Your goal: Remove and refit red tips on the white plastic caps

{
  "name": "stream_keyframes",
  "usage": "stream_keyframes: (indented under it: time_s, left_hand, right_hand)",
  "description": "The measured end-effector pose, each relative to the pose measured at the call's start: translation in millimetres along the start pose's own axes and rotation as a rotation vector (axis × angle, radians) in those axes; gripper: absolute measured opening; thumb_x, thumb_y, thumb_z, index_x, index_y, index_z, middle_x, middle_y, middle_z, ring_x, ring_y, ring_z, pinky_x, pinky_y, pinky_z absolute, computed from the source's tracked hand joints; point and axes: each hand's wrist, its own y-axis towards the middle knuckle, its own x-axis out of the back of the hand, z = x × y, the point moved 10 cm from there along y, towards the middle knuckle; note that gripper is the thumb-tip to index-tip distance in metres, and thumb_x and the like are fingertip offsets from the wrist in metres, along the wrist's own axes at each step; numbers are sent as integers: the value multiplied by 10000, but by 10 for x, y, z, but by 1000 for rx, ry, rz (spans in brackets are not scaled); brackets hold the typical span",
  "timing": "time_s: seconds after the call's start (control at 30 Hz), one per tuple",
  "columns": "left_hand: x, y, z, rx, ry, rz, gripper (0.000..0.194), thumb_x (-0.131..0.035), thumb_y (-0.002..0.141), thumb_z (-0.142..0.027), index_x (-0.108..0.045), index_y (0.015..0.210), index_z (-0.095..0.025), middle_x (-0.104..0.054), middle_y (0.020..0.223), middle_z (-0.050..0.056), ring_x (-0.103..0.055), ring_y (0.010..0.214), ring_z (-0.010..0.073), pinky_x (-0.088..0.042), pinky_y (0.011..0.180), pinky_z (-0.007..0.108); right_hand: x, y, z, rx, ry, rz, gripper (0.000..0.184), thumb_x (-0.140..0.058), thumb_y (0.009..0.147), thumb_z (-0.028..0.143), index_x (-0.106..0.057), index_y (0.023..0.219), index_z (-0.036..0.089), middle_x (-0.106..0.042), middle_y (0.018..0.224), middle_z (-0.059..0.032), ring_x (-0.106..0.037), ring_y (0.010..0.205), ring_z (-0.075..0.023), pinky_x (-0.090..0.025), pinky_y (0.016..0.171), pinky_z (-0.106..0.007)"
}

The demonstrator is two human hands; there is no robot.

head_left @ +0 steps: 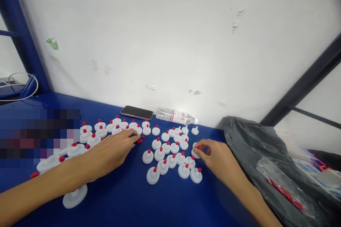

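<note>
Several white plastic caps with red tips (170, 152) stand in rows on the blue table (128, 202). My left hand (114, 150) lies palm down with fingers stretched, its fingertips at a few small loose red tips (139, 141). My right hand (217, 158) pinches a white cap with a red tip (196, 150) at the right end of the rows. More caps (101, 129) lie behind and left of my left hand, some partly hidden by my forearm.
A dark phone (137, 112) and a clear water bottle (176, 116) lie against the white wall. A grey plastic bag (266, 159) with a clear packet of red pieces (282, 189) sits at the right. A blurred patch covers the left table area.
</note>
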Motion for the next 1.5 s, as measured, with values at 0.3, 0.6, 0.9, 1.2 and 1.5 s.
stream_keyframes:
  time_s: [0.3, 0.6, 0.9, 1.2, 1.5]
  left_hand:
    - [-40, 19, 38, -12, -34, 1, 359, -465, 1024, -135, -791, 1136, -236, -768, 1169, 114, -762, 961, 242, -588, 826, 342]
    - [20, 41, 50, 29, -1, 17, 354, -461, 1006, -141, -790, 1006, -273, -803, 1056, 85, -761, 868, 265, -515, 691, 354]
    - [167, 56, -83, 75, 39, 8, 275, -452, 1010, -192, -705, 910, -235, -792, 905, 76, -739, 746, 278, -441, 622, 361]
    - [391, 60, -281, -26, 1, -133, 293, -460, 1113, -277, -745, 1065, -234, -801, 1042, 64, -769, 852, 266, -505, 718, 375]
    - [638, -46, -628, -257, -124, -312, 279, -424, 1184, -321, -689, 1173, -233, -796, 1088, 33, -787, 884, 183, -552, 737, 292]
  right_hand:
    - [80, 28, 173, 105, 18, -50, 386, -465, 1132, 464, -785, 1174, 253, -821, 1145, -75, -773, 1043, -267, -612, 909, -426]
    - [-258, 2, 273, 264, 27, 58, 503, -357, 1181, 458, -693, 1477, 227, -733, 1472, -84, -634, 1446, -292, -520, 1210, -574]
    - [-145, 54, 235, 300, 35, -35, 455, -405, 1169, 444, -752, 1369, 229, -787, 1375, -86, -732, 1319, -288, -604, 1119, -518]
    - [305, 6, 279, 286, 55, -322, 233, -661, 1074, 448, -767, 1151, 256, -833, 1145, -76, -777, 1107, -307, -577, 1045, -545]
    - [407, -269, 915, 498, 128, -355, 125, -597, 1087, 174, -665, 1158, 250, -709, 1168, -77, -753, 1055, -184, -627, 896, -296]
